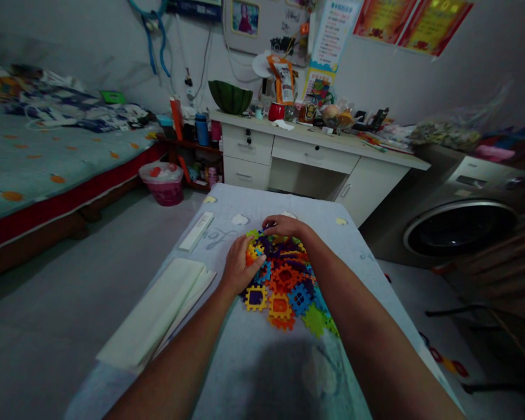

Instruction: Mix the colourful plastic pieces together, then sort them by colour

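Folded white sheet (161, 309): left of the tile heap (285, 277).
White box (196, 231): left of the heap's far end.
My left hand (237, 266): against the heap's left edge, thumb spread wide from fingers; nearer its middle than my right hand (284, 225).
Tile heap: loose toothed plastic tiles on the table (231, 356), rightward of my left hand, nearer me than my right; long axis slants far-left to near-right, tapering and pointing near-right.
My right hand: over the heap's far edge, fingers curled; whether they hold a tile, I cannot tell.
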Demonstrator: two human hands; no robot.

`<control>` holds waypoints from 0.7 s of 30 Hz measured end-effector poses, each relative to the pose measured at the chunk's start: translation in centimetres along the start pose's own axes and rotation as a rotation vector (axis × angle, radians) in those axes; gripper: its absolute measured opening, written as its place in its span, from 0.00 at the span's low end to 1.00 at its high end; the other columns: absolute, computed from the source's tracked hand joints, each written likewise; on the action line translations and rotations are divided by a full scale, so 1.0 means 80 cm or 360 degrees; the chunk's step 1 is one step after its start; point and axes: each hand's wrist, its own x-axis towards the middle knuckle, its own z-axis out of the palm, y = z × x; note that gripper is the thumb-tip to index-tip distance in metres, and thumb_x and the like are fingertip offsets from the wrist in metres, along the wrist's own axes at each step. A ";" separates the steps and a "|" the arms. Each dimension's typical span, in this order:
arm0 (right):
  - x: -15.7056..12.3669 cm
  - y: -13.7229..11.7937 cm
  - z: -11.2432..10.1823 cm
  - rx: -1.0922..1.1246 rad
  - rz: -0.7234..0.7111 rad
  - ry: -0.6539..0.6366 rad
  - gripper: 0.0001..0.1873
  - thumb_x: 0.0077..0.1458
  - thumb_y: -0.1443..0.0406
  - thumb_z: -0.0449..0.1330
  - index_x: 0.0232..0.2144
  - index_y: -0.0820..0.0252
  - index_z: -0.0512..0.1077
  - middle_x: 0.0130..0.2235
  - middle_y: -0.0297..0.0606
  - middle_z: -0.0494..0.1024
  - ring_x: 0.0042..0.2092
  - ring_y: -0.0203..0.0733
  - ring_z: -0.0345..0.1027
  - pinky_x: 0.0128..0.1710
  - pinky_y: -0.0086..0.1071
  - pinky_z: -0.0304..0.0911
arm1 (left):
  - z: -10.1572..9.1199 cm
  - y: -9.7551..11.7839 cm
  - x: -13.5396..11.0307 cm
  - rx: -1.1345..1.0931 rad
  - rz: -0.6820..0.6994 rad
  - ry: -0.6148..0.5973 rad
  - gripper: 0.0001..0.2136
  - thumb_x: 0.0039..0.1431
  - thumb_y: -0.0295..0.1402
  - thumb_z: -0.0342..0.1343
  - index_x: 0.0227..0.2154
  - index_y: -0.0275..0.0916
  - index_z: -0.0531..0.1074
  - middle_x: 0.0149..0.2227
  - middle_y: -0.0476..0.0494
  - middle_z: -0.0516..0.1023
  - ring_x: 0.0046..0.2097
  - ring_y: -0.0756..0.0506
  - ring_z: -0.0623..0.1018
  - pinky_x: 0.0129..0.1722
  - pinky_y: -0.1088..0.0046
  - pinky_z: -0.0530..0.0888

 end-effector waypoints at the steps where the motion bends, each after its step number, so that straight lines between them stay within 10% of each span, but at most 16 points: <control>1: -0.008 -0.006 -0.002 0.0028 -0.0054 0.0010 0.14 0.55 0.63 0.63 0.44 0.59 0.77 0.45 0.37 0.81 0.43 0.39 0.73 0.45 0.29 0.65 | 0.000 0.000 0.000 -0.0012 0.0003 0.0000 0.27 0.60 0.46 0.53 0.59 0.40 0.62 0.60 0.36 0.65 0.63 0.38 0.65 0.64 0.54 0.62; 11: -0.126 -0.041 -0.011 0.0044 -0.0216 0.0167 0.16 0.48 0.70 0.60 0.41 0.60 0.78 0.45 0.37 0.80 0.47 0.43 0.71 0.51 0.36 0.63 | -0.006 0.003 -0.001 -0.0085 0.0062 -0.0067 0.26 0.60 0.46 0.53 0.59 0.41 0.62 0.62 0.36 0.62 0.66 0.38 0.63 0.66 0.54 0.60; 21: -0.227 0.042 0.037 0.0294 0.0230 0.0794 0.20 0.53 0.64 0.56 0.48 0.60 0.73 0.55 0.44 0.74 0.59 0.48 0.66 0.61 0.43 0.57 | -0.008 0.015 -0.005 0.0089 0.0210 -0.0225 0.27 0.60 0.46 0.53 0.60 0.40 0.62 0.62 0.34 0.65 0.65 0.37 0.64 0.64 0.50 0.59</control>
